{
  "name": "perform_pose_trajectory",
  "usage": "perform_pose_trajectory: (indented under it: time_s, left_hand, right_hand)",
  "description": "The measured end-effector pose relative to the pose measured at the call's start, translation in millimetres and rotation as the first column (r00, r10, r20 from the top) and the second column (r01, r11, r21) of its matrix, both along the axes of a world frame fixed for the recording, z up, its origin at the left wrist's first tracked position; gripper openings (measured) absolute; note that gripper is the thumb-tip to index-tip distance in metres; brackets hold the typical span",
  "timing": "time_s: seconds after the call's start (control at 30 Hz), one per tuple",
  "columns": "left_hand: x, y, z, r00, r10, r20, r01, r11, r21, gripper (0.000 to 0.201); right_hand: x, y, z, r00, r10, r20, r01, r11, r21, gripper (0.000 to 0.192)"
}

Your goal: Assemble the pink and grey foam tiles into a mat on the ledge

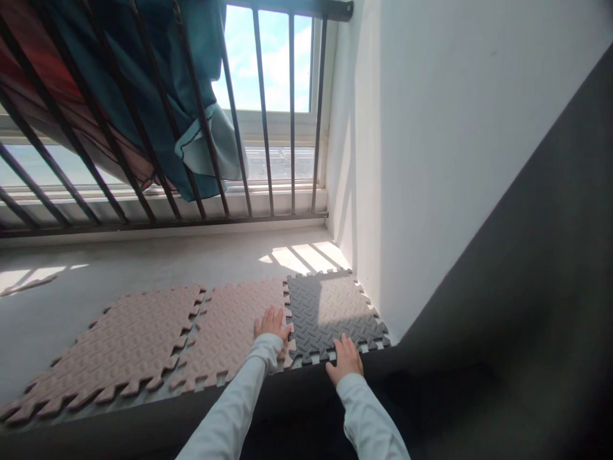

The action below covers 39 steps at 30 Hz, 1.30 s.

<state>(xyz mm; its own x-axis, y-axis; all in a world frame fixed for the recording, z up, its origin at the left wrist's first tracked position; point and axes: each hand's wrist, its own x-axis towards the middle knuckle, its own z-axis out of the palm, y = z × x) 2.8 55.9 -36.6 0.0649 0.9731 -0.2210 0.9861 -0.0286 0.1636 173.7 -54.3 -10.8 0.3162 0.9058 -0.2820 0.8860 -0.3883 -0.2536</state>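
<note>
Three foam puzzle mats lie in a row on the window ledge. My left hand (272, 323) rests with fingers spread on the right edge of the middle pink mat (234, 326), by its seam with the grey mat (330, 310). Fingers outstretched, my right hand (345, 359) touches the front edge of that grey mat, which sits against the wall at the right. Between the middle mat and the left pink mat (129, 338) runs a narrow gap, their toothed edges apart. The grey and middle mats meet closely; whether their teeth interlock fully I cannot tell.
Dark metal railing bars (293, 115) stand along the back before the window, with teal and red cloth (158, 83) hanging behind them. A white wall (431, 128) bounds the right side. The ledge (191, 252) drops off at its front. A thin strip (29, 285) lies at far left.
</note>
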Motion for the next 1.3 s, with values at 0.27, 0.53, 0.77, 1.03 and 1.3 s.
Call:
perform_pose_trajectory:
  time_s: [0.27,0.53,0.77,1.03,1.3]
  left_hand:
    - [6.3,55.2,16.5,0.998,-0.058,-0.030,0.061,0.991,0.116,0.032]
    - [15.4,85.2,6.3,0.982,-0.189,-0.024,0.191,0.975,0.111,0.026]
    - [11.4,79.9,-5.0,0.975,-0.221,0.010,0.217,0.966,0.140,0.029]
    - [4.6,69.4,-16.4,0.947,-0.322,-0.002,0.321,0.943,0.092,0.043]
    - [8.0,68.2,1.1,0.967,-0.254,-0.023,0.255,0.962,0.092,0.049]
  right_hand:
    - [0.7,-2.6,3.8,0.999,0.015,0.048,-0.013,0.999,-0.041,0.061]
    - [4.0,0.9,2.7,0.999,0.023,0.048,-0.022,0.999,-0.027,0.057]
    - [-1.1,0.6,7.1,0.997,0.045,0.064,-0.042,0.998,-0.051,0.058]
    - [1.4,-0.8,8.9,0.996,0.054,0.065,-0.050,0.997,-0.054,0.058]
    - [1.5,-0.5,6.3,0.997,0.044,0.067,-0.041,0.998,-0.045,0.058]
